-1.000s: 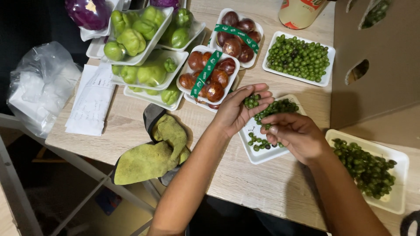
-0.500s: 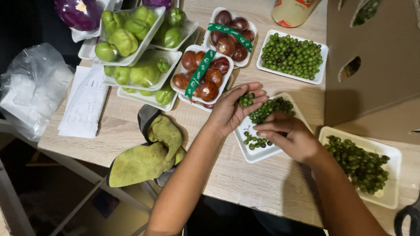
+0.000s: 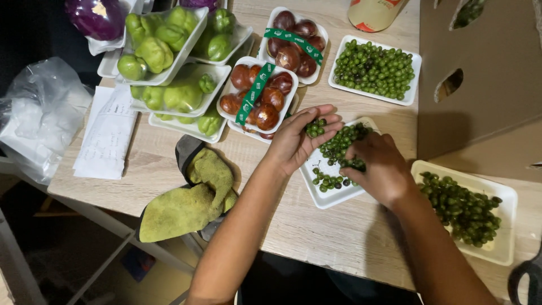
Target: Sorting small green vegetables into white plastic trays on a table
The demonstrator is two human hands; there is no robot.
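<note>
A white foam tray (image 3: 333, 196) of small green berries (image 3: 337, 148) lies on the wooden table in front of me. My left hand (image 3: 297, 140) rests palm-up at the tray's left rim, cupped, with a few berries lying on its fingers. My right hand (image 3: 380, 167) is pressed down on the berries at the right side of the tray, fingers curled into the pile. Just left of my left hand stands a tray of brown round fruit (image 3: 258, 97) with a green band across it.
Two more berry trays (image 3: 376, 69) (image 3: 466, 208) sit at back and right. Trays of green chayotes (image 3: 164, 45), a second brown fruit tray (image 3: 294, 42), a green cloth (image 3: 189, 197), a paper slip (image 3: 108, 134), a plastic bag (image 3: 39, 116) and a cardboard box (image 3: 480, 68) surround them.
My right hand has shifted slightly over the berry pile and dug in. My left hand stays cupped at the tray's rim with berries in it.
</note>
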